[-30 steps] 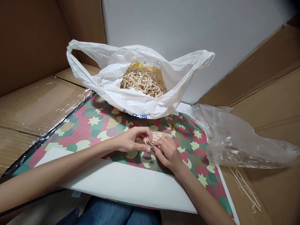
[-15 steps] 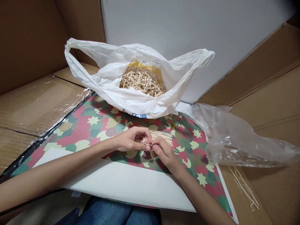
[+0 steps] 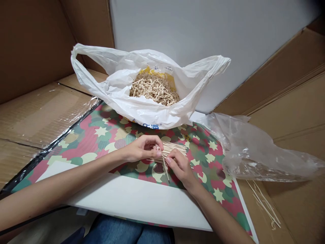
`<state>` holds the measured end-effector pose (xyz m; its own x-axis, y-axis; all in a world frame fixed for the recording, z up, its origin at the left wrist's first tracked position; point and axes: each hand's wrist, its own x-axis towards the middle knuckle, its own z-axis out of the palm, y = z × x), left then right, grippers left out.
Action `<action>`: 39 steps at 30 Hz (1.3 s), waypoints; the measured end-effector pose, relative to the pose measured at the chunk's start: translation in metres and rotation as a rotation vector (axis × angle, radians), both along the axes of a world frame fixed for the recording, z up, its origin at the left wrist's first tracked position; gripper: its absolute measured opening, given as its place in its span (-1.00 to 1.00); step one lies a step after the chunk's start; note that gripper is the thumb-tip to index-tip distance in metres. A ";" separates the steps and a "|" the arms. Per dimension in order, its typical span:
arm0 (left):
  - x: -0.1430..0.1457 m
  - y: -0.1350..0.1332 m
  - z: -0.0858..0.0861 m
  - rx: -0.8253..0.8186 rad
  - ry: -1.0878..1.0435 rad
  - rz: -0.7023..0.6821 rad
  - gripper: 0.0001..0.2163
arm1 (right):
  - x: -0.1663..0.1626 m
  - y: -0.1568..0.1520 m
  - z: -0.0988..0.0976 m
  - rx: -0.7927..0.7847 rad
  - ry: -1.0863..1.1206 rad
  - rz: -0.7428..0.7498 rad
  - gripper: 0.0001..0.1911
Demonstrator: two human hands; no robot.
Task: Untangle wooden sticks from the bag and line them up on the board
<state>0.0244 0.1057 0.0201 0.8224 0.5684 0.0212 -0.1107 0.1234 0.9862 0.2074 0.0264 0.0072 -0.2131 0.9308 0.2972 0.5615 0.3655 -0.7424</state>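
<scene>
Bundle of thin wooden sticks (image 3: 175,150) between both hands, above camouflage-print sheet (image 3: 86,139): light, stiff, slippery, easily scattered; firmest hold mid-bundle. Left hand (image 3: 142,149): fingers curled, gripping near end. Right hand (image 3: 180,166): fingers pinched on loose stick (image 3: 165,169).

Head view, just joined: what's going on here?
A person holds a bundle of thin wooden sticks between the left hand and right hand, above a colourful patterned sheet. One stick pokes out, angled downward, beside a small pale loop at the left thumb. Behind them, an open white plastic bag holds a heap of pale, tangled sticks.
</scene>
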 end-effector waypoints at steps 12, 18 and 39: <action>0.002 -0.003 0.002 -0.081 -0.016 -0.048 -0.82 | 0.001 0.005 -0.001 -0.383 0.357 0.133 -0.83; 0.000 -0.001 0.000 0.033 0.033 -0.062 -0.82 | -0.001 0.003 -0.001 -0.507 0.549 0.192 -0.86; 0.000 -0.001 0.001 0.124 0.045 -0.051 -0.85 | -0.006 0.002 0.002 -0.610 0.572 0.163 -0.87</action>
<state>0.0245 0.1052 0.0215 0.8522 0.5208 0.0512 -0.0625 0.0042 0.9980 0.2017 0.0282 0.0089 -0.3279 0.9336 -0.1442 0.0152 -0.1474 -0.9890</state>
